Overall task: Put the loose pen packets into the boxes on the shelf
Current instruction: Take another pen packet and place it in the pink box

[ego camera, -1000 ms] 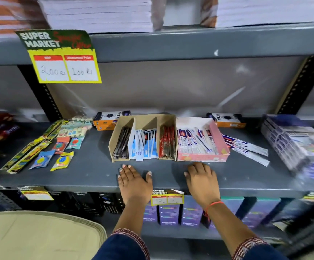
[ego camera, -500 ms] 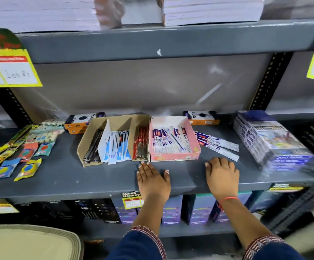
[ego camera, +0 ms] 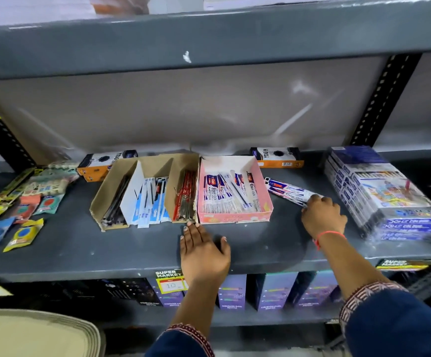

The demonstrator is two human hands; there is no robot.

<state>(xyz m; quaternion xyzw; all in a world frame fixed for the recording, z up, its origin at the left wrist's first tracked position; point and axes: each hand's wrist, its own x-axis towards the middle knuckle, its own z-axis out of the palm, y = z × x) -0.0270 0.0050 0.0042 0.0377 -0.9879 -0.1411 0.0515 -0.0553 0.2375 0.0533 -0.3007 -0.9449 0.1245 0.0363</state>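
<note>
A few loose white-and-blue pen packets (ego camera: 285,189) lie on the grey shelf (ego camera: 80,251) just right of the pink box (ego camera: 235,217), which holds several like packets. My right hand (ego camera: 322,217) rests on the near end of the loose packets, fingers curled over them; whether it grips them is unclear. A brown cardboard box (ego camera: 98,202) with dividers stands left of the pink box, holding dark, blue and red pen packets. My left hand (ego camera: 201,251) lies flat and open on the shelf in front of the two boxes.
A wrapped stack of colour-pencil boxes (ego camera: 387,194) stands close to the right of my right hand. Two orange-and-black boxes (ego camera: 278,157) sit behind. Small packets (ego camera: 23,233) lie spread at the left. The upper shelf (ego camera: 209,42) overhangs. A price tag (ego camera: 169,282) hangs at the front edge.
My right hand has slid right and forward from the shelf front onto the loose pen packets. The view has shifted right. My left hand stays flat on the shelf.
</note>
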